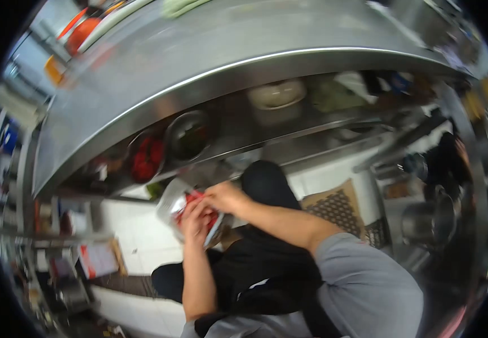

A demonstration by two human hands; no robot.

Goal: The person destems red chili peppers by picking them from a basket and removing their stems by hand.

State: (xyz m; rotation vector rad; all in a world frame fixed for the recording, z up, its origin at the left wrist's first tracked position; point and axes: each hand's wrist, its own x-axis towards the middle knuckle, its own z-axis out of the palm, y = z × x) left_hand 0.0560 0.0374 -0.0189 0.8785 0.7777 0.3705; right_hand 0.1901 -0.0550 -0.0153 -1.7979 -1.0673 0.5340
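Low between the knees, a pale plastic container [169, 200] holds glossy red pieces [191, 198], perhaps peppers; blur hides their exact kind. My left hand [195, 221] is over the container, fingers curled among the red pieces. Close against it, my right hand [225, 198] reaches in from the right with its fingers pinched together. What either hand grips is too small and blurred to name. A light bluish strip [214, 229] slants beside my left hand, and I cannot tell whether it is held or is part of the container.
A steel worktop [244, 31] spans the front, with a shelf below. There stand a bowl of red items [147, 159], a metal bowl with something green [189, 135] and a cream tub [276, 94]. Brown cardboard [334, 205] lies right on the tiled floor [134, 228].
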